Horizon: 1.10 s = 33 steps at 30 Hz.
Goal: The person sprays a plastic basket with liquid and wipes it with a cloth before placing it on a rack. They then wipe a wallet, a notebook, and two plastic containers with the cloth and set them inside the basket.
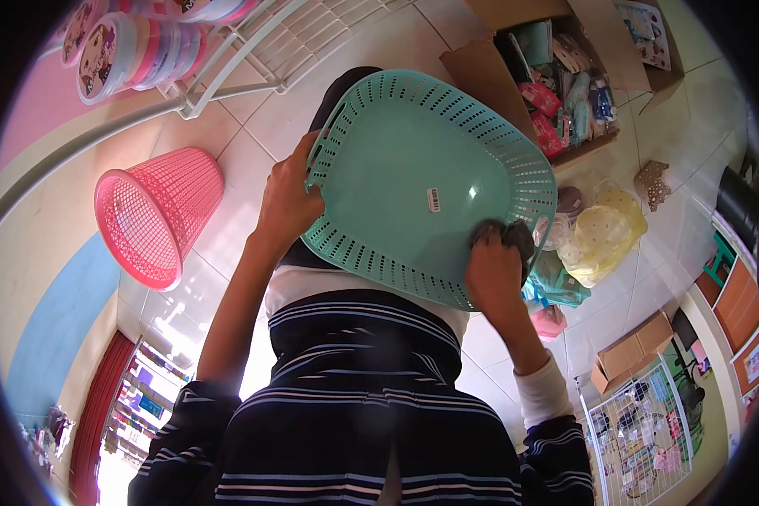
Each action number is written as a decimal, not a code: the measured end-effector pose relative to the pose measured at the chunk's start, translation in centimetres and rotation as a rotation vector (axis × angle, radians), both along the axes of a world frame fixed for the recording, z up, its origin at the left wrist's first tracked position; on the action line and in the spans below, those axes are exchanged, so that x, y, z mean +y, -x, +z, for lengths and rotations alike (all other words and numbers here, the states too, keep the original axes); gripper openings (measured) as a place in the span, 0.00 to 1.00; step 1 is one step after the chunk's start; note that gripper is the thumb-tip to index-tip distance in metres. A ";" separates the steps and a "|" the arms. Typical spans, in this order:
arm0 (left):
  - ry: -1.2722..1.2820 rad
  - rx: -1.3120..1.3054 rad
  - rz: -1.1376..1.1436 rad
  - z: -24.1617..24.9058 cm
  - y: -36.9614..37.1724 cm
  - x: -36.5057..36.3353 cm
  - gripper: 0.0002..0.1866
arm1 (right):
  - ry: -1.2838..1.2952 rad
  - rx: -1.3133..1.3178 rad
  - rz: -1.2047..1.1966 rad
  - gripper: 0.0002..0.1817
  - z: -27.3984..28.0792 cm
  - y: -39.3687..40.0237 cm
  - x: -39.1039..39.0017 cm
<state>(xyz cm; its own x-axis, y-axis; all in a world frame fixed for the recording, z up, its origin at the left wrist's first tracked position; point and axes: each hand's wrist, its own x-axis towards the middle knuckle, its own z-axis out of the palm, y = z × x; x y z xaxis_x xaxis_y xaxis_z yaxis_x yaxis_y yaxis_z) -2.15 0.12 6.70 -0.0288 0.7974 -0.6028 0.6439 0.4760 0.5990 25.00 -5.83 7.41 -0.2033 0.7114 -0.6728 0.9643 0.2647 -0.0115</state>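
Note:
A mint-green plastic basket (379, 169) with slotted sides rests tilted across my lap, its inside facing me. A small white barcode sticker (433, 200) is on its floor. My left hand (291, 194) grips the basket's left rim at the handle slot, fingers wrapped round the edge. At the lower right of the basket, my right hand (493, 266) is closed on a bunched dark grey cloth (519, 239), which lies against the inner wall. Part of the cloth is hidden under my fingers.
A pink mesh wastebasket (160, 215) lies on its side at left. White wire shelving (236, 84) holds round pink tubs (135, 55). An open cardboard box (557, 93) full of packaged goods stands at upper right. Plastic bags (603, 236) lie on the tiles beside the basket.

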 end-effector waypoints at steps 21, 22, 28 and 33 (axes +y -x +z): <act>-0.049 0.050 -0.048 -0.4 -0.1 0.5 0.34 | -0.100 0.721 0.213 0.22 -7.0 10.5 10.8; -0.049 0.056 -0.032 -0.5 0.0 0.4 0.34 | -0.104 0.723 0.214 0.22 -6.5 11.3 10.0; -0.107 0.014 -0.033 -0.8 0.1 0.3 0.33 | -0.193 0.735 0.220 0.24 -4.7 12.5 5.5; -0.108 0.041 -0.048 -0.9 0.2 0.0 0.34 | -0.302 0.273 -0.036 0.24 -6.8 11.9 8.9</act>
<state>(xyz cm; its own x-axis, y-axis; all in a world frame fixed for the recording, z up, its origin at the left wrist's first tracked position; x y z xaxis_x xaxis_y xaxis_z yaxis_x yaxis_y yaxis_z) -2.37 0.14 5.81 -0.0115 0.8588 -0.5121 0.6892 0.3779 0.6182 13.13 3.11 0.56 -0.3170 0.8786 -0.3571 0.9452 0.2617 -0.1953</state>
